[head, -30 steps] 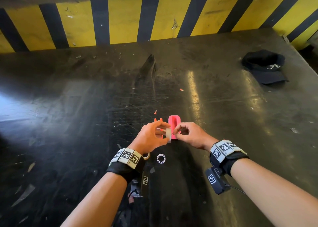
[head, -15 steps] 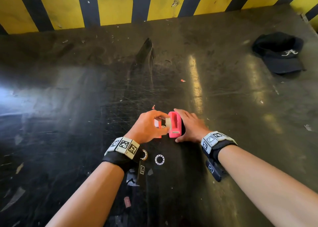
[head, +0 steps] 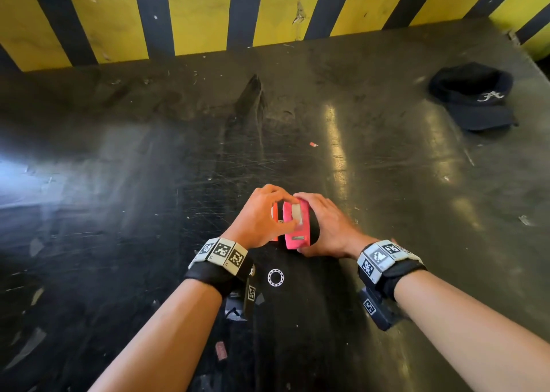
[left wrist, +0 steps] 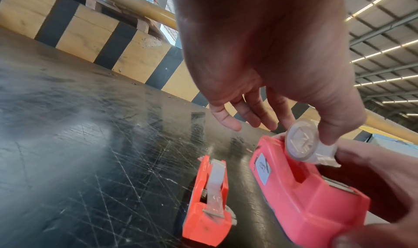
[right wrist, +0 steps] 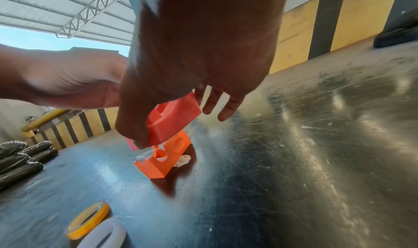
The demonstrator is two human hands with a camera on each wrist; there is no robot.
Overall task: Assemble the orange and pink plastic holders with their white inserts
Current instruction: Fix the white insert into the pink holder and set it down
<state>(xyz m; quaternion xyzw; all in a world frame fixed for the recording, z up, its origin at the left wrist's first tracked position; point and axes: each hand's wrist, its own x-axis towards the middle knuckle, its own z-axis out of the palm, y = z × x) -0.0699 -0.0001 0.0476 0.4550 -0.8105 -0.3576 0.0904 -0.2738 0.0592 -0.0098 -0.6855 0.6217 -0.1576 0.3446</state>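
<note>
Head view: both hands work near the middle of the dark, scratched bench [head: 119,183], toward its near edge. The right hand [head: 329,231] cups the pink holder [head: 294,234], fingers wrapped round its far side. The left hand [head: 259,216] pinches a white insert [head: 296,213] at the holder's top slot. The orange holder [head: 275,213] shows only as a sliver behind the left hand. A white ring [head: 275,277] lies on the bench near the left wrist; a black cap [head: 473,100] sits toward the far right corner.

Left wrist view: thumb and fingers [left wrist: 332,126] are clamped on the white insert [left wrist: 303,143], which is at the mouth of the pink holder's [left wrist: 300,198] slot, not fully seated. The orange holder [left wrist: 208,198] stands on the bench just beside it, its white insert [left wrist: 216,176] already in place.

Right wrist view: the right hand's [right wrist: 181,64] thumb and fingers grip the pink holder [right wrist: 174,123], raised above the orange holder [right wrist: 167,159].

Judgement: the orange unit appears complete; seating the pink holder's insert remains.
</note>
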